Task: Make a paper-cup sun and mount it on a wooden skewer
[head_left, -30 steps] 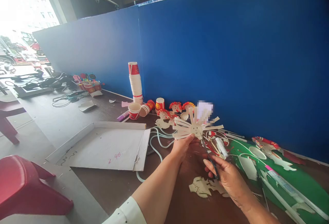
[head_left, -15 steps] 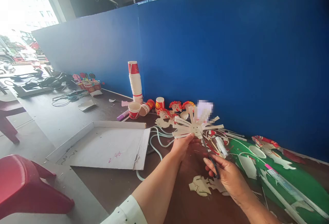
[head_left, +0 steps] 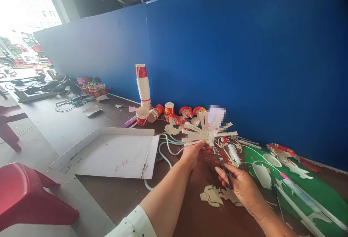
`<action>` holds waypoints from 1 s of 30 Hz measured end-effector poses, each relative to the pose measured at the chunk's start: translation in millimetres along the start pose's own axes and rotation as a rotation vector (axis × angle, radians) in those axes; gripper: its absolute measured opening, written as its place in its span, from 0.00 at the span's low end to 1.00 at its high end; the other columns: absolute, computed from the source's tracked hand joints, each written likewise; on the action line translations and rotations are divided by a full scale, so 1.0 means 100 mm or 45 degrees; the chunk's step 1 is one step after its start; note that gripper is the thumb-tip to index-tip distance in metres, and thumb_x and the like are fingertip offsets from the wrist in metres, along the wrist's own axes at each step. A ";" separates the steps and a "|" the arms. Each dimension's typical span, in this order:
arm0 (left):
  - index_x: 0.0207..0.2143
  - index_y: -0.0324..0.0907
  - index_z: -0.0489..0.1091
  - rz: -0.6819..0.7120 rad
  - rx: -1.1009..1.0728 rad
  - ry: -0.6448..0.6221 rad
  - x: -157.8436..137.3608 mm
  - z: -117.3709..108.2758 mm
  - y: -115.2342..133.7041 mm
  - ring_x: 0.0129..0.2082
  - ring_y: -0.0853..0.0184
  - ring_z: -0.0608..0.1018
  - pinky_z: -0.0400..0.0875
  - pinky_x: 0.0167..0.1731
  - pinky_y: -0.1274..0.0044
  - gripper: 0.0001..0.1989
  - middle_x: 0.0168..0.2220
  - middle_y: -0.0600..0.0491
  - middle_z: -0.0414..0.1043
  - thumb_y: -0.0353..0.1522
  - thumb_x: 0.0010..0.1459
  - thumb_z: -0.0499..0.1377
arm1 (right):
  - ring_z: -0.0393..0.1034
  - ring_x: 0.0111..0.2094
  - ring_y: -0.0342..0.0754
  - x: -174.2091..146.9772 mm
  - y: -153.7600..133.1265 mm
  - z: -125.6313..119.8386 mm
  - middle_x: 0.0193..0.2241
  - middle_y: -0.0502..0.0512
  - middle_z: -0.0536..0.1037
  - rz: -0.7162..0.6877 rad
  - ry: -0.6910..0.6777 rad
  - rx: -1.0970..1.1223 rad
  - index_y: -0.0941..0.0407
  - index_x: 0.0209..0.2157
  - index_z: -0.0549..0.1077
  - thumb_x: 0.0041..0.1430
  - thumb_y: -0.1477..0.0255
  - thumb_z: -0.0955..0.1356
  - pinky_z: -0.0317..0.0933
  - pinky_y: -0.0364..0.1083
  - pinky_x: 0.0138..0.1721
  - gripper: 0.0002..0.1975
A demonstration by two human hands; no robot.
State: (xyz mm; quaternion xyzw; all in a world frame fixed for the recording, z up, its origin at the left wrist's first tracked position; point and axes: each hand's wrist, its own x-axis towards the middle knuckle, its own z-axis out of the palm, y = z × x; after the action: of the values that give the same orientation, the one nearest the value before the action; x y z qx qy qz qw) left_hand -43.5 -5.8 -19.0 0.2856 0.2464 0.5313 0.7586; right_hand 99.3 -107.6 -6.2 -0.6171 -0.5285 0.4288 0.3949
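My left hand (head_left: 192, 153) pinches the lower edge of a paper cup cut into strips (head_left: 207, 136), which fan out around a round middle with a face drawn on it. In my right hand (head_left: 236, 179) is a pair of dark scissors (head_left: 220, 159), with the blades reaching up to the edge of the cut cup. Below the hands, cream paper cutouts (head_left: 212, 195) lie on the brown table, partly hidden by my right hand. Behind the cut cup, paper figures with red fringed hair (head_left: 186, 113) rest near the blue wall.
A tall stack of paper cups (head_left: 143, 86) stands against the blue wall (head_left: 231, 48), with loose cups beside it. A shallow white cardboard tray (head_left: 111, 153) lies to the left. On the right, a green sheet (head_left: 323, 190) holds paper scraps and pens. A red stool (head_left: 29, 197) stands front left.
The cut cup has tilted very slightly in my left hand. Both hands and the scissors stay in nearly the same place.
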 end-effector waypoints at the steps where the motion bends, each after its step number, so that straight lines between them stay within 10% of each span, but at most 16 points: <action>1: 0.30 0.33 0.72 -0.001 -0.011 -0.005 0.00 0.00 0.00 0.31 0.64 0.79 0.75 0.29 0.77 0.16 0.30 0.47 0.74 0.35 0.41 0.69 | 0.64 0.23 0.44 -0.01 -0.01 0.00 0.22 0.48 0.72 -0.003 -0.004 -0.006 0.56 0.43 0.77 0.49 0.55 0.69 0.59 0.43 0.27 0.23; 14: 0.29 0.34 0.69 -0.019 -0.112 0.041 0.01 0.01 0.00 0.29 0.64 0.79 0.75 0.27 0.77 0.14 0.27 0.50 0.72 0.31 0.41 0.69 | 0.63 0.22 0.45 -0.03 -0.08 0.02 0.20 0.49 0.71 -0.063 0.022 -0.149 0.54 0.29 0.77 0.49 0.55 0.68 0.59 0.43 0.27 0.17; 30: 0.31 0.33 0.72 -0.064 -0.108 0.039 -0.01 0.04 0.00 0.30 0.67 0.78 0.75 0.30 0.79 0.10 0.30 0.48 0.73 0.30 0.46 0.66 | 0.64 0.23 0.46 0.00 0.03 0.01 0.21 0.49 0.73 -0.130 0.040 -0.184 0.53 0.39 0.78 0.50 0.53 0.66 0.60 0.43 0.28 0.22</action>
State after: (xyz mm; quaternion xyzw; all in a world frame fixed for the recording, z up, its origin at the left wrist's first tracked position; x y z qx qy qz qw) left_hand -40.9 -7.2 -15.9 0.2389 0.2423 0.5263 0.7793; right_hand 99.3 -107.8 -9.4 -0.6228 -0.5827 0.3590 0.3791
